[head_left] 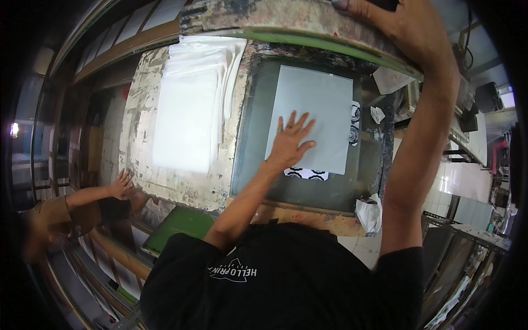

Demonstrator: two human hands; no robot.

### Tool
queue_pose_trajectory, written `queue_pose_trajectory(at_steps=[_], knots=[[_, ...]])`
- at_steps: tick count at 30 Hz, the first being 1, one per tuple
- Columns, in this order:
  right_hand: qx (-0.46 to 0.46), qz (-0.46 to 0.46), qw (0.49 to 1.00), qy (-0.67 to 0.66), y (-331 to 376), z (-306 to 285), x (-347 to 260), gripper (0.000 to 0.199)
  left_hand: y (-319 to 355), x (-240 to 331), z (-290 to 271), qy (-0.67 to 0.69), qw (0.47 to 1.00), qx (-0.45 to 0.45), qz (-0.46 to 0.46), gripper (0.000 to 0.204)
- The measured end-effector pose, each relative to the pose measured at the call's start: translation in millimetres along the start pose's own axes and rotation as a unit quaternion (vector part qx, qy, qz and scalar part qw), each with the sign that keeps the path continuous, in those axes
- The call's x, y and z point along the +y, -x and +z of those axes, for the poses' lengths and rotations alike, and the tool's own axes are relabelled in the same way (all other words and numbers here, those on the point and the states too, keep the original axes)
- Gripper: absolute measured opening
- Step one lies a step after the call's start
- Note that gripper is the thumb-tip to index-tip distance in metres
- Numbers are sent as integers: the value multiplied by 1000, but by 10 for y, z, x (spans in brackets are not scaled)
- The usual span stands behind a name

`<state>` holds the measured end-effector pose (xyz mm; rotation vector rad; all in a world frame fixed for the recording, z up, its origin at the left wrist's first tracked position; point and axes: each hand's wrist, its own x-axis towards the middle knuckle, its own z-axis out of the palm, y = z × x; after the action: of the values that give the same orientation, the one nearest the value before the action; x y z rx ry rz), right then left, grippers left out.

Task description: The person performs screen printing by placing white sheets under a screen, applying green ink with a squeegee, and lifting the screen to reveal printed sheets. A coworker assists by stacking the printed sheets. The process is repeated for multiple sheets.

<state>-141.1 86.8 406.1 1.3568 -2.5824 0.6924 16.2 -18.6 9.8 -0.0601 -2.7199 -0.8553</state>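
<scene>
My left hand (291, 142) lies flat with fingers spread on a pale grey-blue sheet (324, 115), which rests on a dark glassy board (256, 126). Small white pieces with black round patterns (306, 174) stick out from under the sheet's near edge and right side. Up at the right, my right hand (410, 33) grips the edge of a paint-smeared screen-printing frame (286, 16), raised at the far side with a green band along its lower edge. Some of that hand's fingers are hidden at the picture's top edge.
Left of the board, a stack of white translucent sheets (190, 118) lies on a paint-stained tabletop (140, 121). Crumpled white scraps (369, 214) sit at the board's right corner. Another person's hand (120, 185) touches the table's left corner. A green panel (179, 226) lies below the table edge.
</scene>
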Motion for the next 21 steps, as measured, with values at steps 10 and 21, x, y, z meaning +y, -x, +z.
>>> queue_pose_trajectory(at_steps=[10, 21], knots=[[68, -29, 997, 14, 1460, 1119, -93, 45, 571, 355, -1260, 538, 744, 376, -126, 134], [-139, 79, 986, -50, 2346, 2737, 181, 68, 1820, -303, -418, 91, 951, 204, -215, 105]])
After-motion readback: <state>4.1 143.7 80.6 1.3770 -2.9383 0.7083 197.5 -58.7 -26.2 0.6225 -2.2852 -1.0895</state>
